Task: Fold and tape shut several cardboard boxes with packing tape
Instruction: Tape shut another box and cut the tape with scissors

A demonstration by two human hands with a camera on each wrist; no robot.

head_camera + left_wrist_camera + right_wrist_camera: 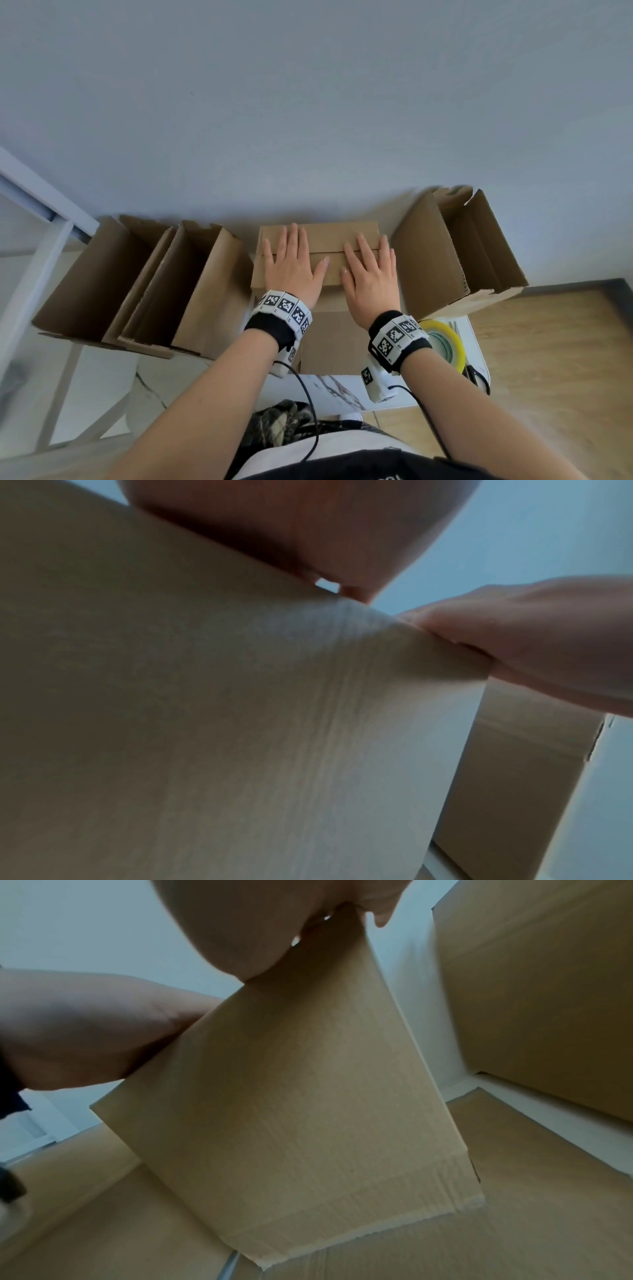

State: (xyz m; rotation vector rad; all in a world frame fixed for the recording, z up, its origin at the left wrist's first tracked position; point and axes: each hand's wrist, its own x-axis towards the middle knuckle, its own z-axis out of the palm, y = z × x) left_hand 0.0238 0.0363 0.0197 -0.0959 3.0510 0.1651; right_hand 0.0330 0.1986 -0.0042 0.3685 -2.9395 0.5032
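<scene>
Both forearms reach forward in the head view, the left hand (294, 265) and right hand (368, 274) lying flat, fingers straight and spread, on the folded flaps of the middle cardboard box (322, 236) on the white table (474, 346), beside a tape roll (443, 337). From the left wrist, its palm (291, 520) presses the flap (240, 723); fingers hidden. From the right wrist, that palm (246, 928) touches cardboard (301, 1096) likewise.

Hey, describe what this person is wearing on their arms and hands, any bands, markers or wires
Both forearms are bare, with no sleeves or gloves. Each wrist carries a black band topped by a row of white tiles printed with black square markers. A small white camera unit hangs under each wrist, and a thin black cable trails back from it toward the body.
</scene>
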